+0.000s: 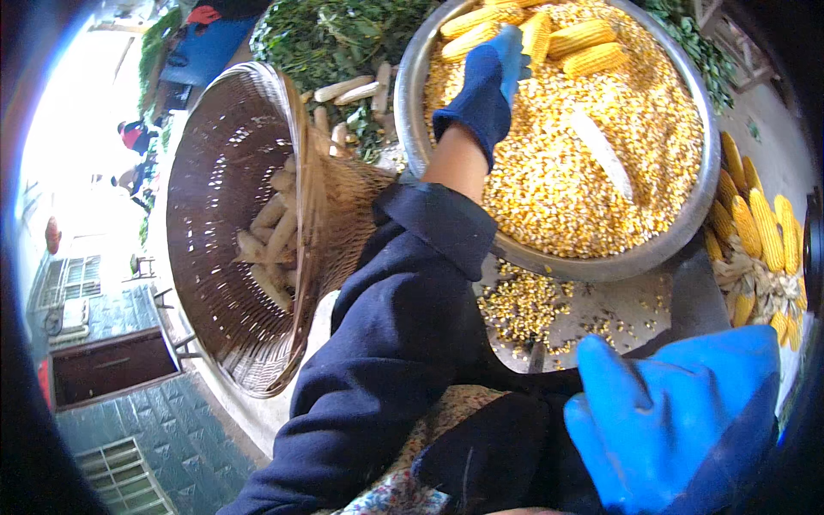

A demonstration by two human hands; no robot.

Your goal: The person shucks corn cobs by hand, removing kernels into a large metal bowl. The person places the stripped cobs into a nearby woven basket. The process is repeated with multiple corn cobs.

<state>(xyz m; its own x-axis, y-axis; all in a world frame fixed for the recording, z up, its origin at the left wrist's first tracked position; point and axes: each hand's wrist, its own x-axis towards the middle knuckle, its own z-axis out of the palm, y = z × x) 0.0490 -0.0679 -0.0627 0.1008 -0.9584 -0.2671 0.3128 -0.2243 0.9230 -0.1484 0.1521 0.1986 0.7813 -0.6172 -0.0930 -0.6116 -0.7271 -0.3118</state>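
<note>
My left hand (pixel 496 67), in a blue coated glove, reaches into a wide metal basin (pixel 707 154) of loose corn kernels (pixel 547 174). It is at the basin's far side, among several yellow corn ears (pixel 582 38). Its fingers are partly hidden, so I cannot tell whether they grip an ear. A bare, pale corncob (pixel 602 154) lies on the kernels. My right hand (pixel 669 399), gloved in the same blue, is close to my body at the lower right. Its visible fingers are apart, and nothing shows in them.
Left of the basin, a tipped woven basket (pixel 225 193) holds several stripped cobs (pixel 277 225). More bare cobs (pixel 347 90) lie by a heap of leafy greens (pixel 335 38). Spilled kernels (pixel 528 306) lie below the basin. Corn ears tied in a bundle (pixel 763 225) are at the right.
</note>
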